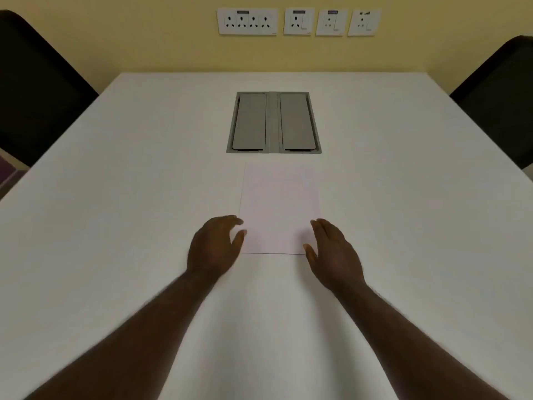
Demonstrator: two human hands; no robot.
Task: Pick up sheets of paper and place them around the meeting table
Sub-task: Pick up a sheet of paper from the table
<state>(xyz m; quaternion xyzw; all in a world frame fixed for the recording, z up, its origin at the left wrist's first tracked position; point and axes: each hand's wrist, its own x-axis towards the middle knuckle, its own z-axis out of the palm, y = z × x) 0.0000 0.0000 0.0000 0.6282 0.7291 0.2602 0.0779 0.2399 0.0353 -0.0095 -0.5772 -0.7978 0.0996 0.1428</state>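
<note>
The paper (279, 209) lies flat in the middle of the white meeting table (115, 168), just near of the grey cable hatch (274, 122). Our left hand (215, 245) sits at its near left corner, our right hand (334, 249) at its near right corner — both with fingers loosely spread, gripping nothing. Dark chairs (34, 90) flank the table left and right — wall sockets (248, 21) line the far wall.
</note>
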